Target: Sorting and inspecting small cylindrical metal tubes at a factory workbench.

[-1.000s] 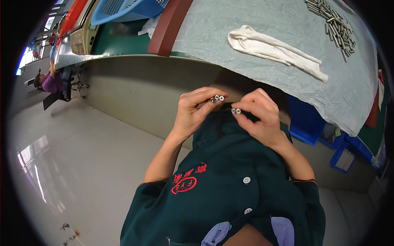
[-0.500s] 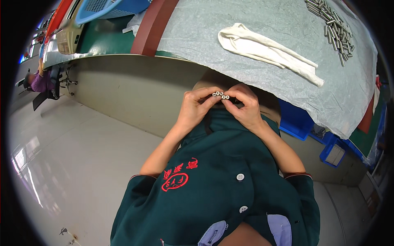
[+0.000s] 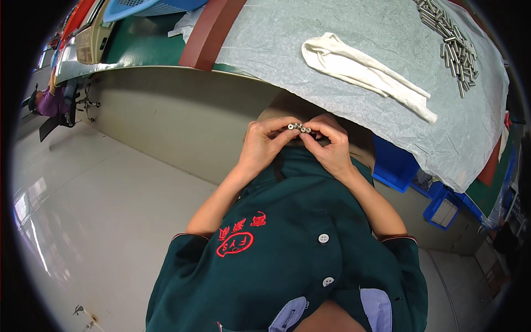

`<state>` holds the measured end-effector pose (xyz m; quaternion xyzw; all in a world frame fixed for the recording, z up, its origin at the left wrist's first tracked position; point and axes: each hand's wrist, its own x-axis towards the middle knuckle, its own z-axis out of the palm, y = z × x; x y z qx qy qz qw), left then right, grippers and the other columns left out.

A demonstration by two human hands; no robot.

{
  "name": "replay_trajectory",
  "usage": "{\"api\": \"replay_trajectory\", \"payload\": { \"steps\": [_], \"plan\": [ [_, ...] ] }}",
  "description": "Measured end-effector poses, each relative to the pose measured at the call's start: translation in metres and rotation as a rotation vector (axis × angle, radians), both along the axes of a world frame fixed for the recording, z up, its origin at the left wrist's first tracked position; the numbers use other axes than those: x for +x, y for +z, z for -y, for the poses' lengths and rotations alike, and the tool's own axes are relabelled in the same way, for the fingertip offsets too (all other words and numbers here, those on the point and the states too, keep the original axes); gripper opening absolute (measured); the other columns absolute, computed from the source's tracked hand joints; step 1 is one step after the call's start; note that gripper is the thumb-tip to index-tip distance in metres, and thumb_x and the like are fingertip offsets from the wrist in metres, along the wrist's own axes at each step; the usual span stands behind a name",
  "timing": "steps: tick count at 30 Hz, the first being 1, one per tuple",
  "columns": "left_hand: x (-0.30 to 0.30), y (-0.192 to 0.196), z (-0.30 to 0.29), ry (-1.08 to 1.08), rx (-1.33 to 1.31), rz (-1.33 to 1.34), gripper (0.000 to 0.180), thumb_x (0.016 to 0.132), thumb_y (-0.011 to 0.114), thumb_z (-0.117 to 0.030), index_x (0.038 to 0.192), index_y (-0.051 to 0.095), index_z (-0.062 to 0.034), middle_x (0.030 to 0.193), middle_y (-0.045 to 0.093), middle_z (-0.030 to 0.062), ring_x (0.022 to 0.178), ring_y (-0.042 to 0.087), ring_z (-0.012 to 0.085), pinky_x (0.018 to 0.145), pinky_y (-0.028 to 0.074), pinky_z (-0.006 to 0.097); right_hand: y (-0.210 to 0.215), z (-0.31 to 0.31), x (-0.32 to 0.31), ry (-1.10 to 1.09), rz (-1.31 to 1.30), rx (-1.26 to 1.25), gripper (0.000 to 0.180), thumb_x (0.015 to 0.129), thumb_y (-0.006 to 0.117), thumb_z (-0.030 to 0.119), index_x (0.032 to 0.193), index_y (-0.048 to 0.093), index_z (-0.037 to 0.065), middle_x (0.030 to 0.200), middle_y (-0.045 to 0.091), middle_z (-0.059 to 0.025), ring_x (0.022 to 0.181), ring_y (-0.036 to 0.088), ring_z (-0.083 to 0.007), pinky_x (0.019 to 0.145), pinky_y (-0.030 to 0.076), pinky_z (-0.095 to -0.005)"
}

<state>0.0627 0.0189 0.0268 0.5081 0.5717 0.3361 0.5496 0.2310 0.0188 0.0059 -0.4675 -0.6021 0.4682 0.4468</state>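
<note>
Several small metal pins point(image 3: 299, 127) with round, hollow-looking ends stand close together between my fingertips. My left hand point(image 3: 265, 142) pinches them from the left side with thumb and forefinger. From the right, my right hand point(image 3: 329, 144) grips the same cluster, its fingertips almost meeting the left ones. Both hands are held in front of my body, just off the near edge of the table. The lengths of the pins are mostly hidden behind the fingers. A loose heap of similar metal pins point(image 3: 451, 47) lies at the far right of the table.
A folded white cloth point(image 3: 368, 72) lies on the pale sheet point(image 3: 265, 44) covering the table. Left of it are a brown-red bar point(image 3: 210, 36) and a blue basket point(image 3: 144, 8). Blue bins point(image 3: 395, 163) sit below the table at right. A person in purple point(image 3: 50, 102) sits far left.
The pins have shifted slightly between my fingertips, and their ends are arranged differently. Both hands stay nearly in place. The view has moved a little.
</note>
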Motion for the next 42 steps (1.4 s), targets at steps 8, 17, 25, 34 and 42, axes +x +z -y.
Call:
{"api": "replay_trajectory", "payload": {
  "steps": [8, 17, 25, 34, 42],
  "plan": [
    [0.001, 0.003, -0.002, -0.095, 0.373, -0.124, 0.017, 0.076, 0.067, 0.000, 0.094, 0.068, 0.0003, 0.085, 0.068, 0.0116, 0.074, 0.067, 0.0210, 0.064, 0.051, 0.028, -0.002, -0.003, 0.001, -0.016, -0.011, 0.192, 0.018, 0.070, 0.070, -0.004, 0.088, 0.066, 0.000, 0.077, 0.062, -0.0091, 0.066, 0.060, -0.0194, 0.058, 0.046, -0.0273],
    [0.002, 0.003, 0.000, -0.122, 0.475, -0.187, 0.018, 0.075, 0.066, 0.003, 0.093, 0.067, 0.0001, 0.088, 0.068, 0.0110, 0.076, 0.066, 0.0213, 0.065, 0.052, 0.028, -0.005, 0.000, 0.002, 0.009, -0.078, 0.106, 0.018, 0.072, 0.068, -0.007, 0.089, 0.067, -0.002, 0.078, 0.062, -0.0092, 0.070, 0.060, -0.0173, 0.060, 0.047, -0.0255],
    [0.003, 0.002, 0.000, -0.115, 0.499, -0.202, 0.018, 0.074, 0.066, 0.003, 0.092, 0.067, -0.0002, 0.087, 0.068, 0.0111, 0.076, 0.066, 0.0236, 0.064, 0.052, 0.029, -0.007, 0.001, 0.002, 0.006, -0.122, 0.070, 0.019, 0.072, 0.068, -0.007, 0.090, 0.067, -0.002, 0.080, 0.063, -0.0090, 0.071, 0.060, -0.0166, 0.061, 0.048, -0.0250],
    [0.004, 0.004, 0.000, -0.090, 0.373, -0.144, 0.018, 0.076, 0.066, 0.001, 0.094, 0.068, 0.0001, 0.085, 0.068, 0.0116, 0.073, 0.066, 0.0217, 0.063, 0.051, 0.028, -0.004, 0.001, 0.004, -0.010, -0.058, 0.083, 0.019, 0.072, 0.069, -0.006, 0.090, 0.068, -0.001, 0.079, 0.063, -0.0088, 0.070, 0.060, -0.0170, 0.061, 0.047, -0.0254],
    [0.006, 0.010, -0.002, -0.084, 0.308, -0.191, 0.016, 0.077, 0.067, -0.002, 0.092, 0.068, 0.0005, 0.080, 0.067, 0.0120, 0.068, 0.065, 0.0222, 0.060, 0.050, 0.029, -0.002, 0.002, 0.004, 0.006, -0.108, -0.015, 0.019, 0.075, 0.067, -0.006, 0.093, 0.068, -0.002, 0.082, 0.063, -0.0072, 0.075, 0.060, -0.0135, 0.065, 0.048, -0.0232]
  ]
}}
